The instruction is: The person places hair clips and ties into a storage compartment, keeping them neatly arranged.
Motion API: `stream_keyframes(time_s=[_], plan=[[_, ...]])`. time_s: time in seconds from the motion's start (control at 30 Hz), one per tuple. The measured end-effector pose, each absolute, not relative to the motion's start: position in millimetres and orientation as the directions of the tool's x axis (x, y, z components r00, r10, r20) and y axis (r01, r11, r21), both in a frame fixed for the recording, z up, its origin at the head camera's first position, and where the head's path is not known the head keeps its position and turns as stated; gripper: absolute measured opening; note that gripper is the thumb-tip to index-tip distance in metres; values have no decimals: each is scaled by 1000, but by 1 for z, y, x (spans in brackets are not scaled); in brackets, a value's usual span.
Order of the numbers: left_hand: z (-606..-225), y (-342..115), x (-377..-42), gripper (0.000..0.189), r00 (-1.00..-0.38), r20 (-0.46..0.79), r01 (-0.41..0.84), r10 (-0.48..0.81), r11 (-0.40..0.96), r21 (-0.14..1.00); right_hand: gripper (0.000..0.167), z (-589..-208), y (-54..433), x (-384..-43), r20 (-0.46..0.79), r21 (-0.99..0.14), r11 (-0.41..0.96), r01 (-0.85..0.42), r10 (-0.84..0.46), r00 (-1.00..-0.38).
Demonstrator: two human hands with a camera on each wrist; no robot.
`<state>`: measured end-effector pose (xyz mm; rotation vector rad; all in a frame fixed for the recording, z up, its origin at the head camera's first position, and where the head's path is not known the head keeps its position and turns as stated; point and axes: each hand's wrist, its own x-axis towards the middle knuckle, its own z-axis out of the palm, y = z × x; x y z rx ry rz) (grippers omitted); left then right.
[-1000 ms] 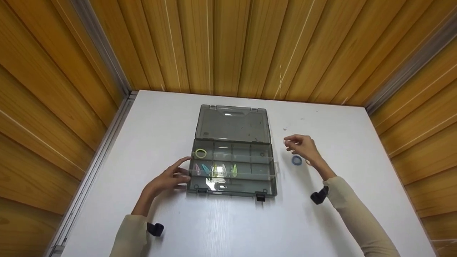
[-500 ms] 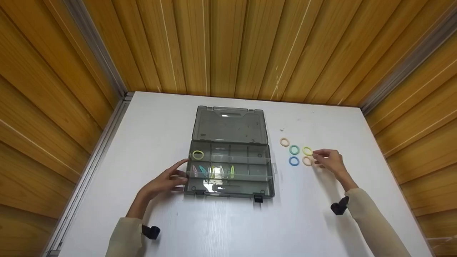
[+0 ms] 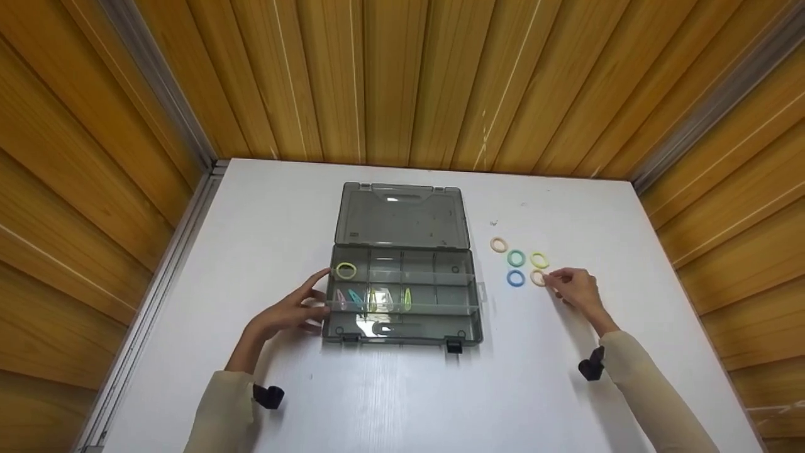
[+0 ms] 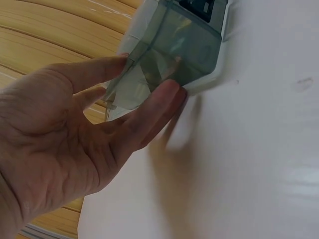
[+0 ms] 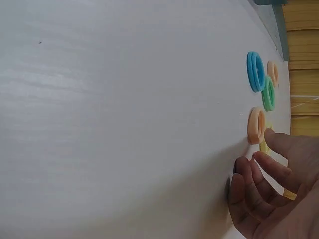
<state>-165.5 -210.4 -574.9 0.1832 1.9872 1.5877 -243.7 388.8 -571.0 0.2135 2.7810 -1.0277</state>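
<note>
My left hand [image 3: 290,313] rests against the left side of a grey see-through organizer box [image 3: 402,343], its fingers spread and touching the wall. In the left wrist view, the box's corner [image 4: 199,64] lies beside the fingertips. My right hand [image 3: 575,290] is at a peach hair tie [image 3: 536,277] on the table. The right wrist view shows thumb and forefinger apart beside this peach hair tie [image 5: 256,125], not pinching it. Around it lie a yellow hair tie [image 3: 539,260], a green one [image 3: 516,258], a blue one [image 3: 516,278] and another peach one [image 3: 499,245].
The box's lid [image 3: 402,217] is folded back. A yellow hair tie [image 3: 346,271] sits in its far left compartment, and several snap hair clips [image 3: 407,299] stand in the middle row. A white table [image 3: 390,402] bears everything, with wood-look panels [image 3: 390,82] behind.
My right hand has left the far peach hair tie and moved right and nearer, then slightly left to the near peach one. The left hand stays at the box.
</note>
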Motion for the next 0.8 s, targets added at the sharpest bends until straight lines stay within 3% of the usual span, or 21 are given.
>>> stream_keyframes(time_s=[0.43, 0.8], plan=[[-581, -218, -156, 86, -850, -344, -249, 399, 271, 930, 25, -583, 375, -249, -122, -604, 786, 129, 68, -990], [-585, -210, -158, 76, -866, -280, -180, 415, 265, 947, 26, -574, 381, -237, -112, -682, 722, 118, 56, -992]])
